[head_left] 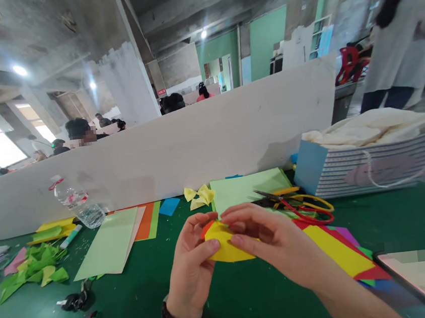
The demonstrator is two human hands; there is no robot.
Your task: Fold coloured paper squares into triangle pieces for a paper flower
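Between my two hands, above the green table, is a piece of yellow folded paper (229, 247) with a bit of red-orange showing at its left. My left hand (195, 254), with a dark beaded bracelet on the wrist, pinches its left side between thumb and fingers. The thumb of my right hand (270, 239) presses on the paper's front, with the fingers curled over its top edge. Just beyond my hands lie red-handled scissors (309, 215) and yellow-handled scissors (311, 200). A small folded yellow paper shape (200, 196) rests near the divider.
Pale green sheets (109, 243) and green paper scraps (34, 266) lie left, near a water bottle (82, 205). Coloured paper (338, 249) and a phone (418, 279) are at right, below a striped gift bag (372, 162). A white divider (195, 140) runs behind; a person (405, 37) stands beyond.
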